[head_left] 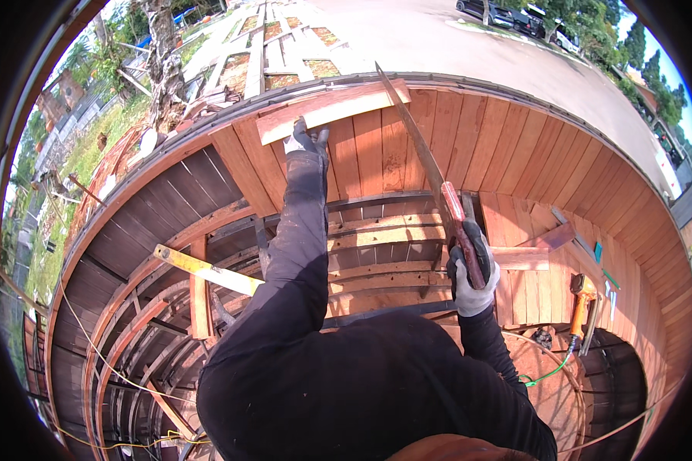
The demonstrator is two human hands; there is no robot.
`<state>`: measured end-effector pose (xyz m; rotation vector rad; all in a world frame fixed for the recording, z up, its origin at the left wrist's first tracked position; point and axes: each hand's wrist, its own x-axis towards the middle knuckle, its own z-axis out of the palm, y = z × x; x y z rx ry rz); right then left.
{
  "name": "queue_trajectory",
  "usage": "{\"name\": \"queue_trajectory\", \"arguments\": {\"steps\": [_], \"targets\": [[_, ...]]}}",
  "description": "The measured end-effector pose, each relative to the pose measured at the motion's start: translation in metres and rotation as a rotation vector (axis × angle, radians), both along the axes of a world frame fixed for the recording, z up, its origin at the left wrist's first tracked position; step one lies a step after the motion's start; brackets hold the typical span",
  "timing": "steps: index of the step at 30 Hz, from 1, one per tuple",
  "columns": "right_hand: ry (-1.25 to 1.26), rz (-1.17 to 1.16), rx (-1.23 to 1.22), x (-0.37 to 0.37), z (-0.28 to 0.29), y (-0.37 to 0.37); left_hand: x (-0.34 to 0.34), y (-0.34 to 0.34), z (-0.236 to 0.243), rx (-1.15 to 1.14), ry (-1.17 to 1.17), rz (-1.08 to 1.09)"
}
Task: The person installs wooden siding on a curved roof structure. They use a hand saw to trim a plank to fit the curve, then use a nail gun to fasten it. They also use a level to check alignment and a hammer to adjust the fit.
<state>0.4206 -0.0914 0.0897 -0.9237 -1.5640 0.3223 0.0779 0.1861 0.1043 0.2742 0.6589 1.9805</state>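
My left hand (306,140), in a grey and white glove, grips the near edge of a short wooden board (338,107). The board lies across the top of a curved row of planks, next to the dark rim. My right hand (473,269), gloved too, is closed round the red-brown handle of a handsaw (421,146). The saw's long blade slants away to the upper left. Its far part crosses the board close to the right end, with the tip beyond the rim. Whether the teeth touch the wood, I cannot tell.
Curved wooden seat planks (546,157) run round to the right. On the lower planks lie an orange power tool (582,296) with a green cord and a loose board (519,259). A yellow level (207,270) rests by my left arm. Open slatted framing (388,238) lies below.
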Motion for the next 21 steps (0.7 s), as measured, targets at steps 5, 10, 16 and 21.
{"name": "queue_trajectory", "arguments": {"steps": [5,10,16,21], "targets": [[0.172,0.061,-0.183,-0.013,-0.008,-0.006,-0.015,-0.032,0.006,-0.223,0.46,-0.384],[0.102,0.053,-0.175,-0.018,-0.005,-0.003,0.027,-0.065,0.02,0.066,1.821,0.383],[-0.002,-0.035,-0.063,-0.015,-0.03,-0.005,0.042,-0.015,0.081,-0.337,2.497,0.345],[0.065,-0.021,-0.18,-0.019,-0.007,-0.012,0.038,0.015,0.085,-0.31,2.562,0.249]]}}
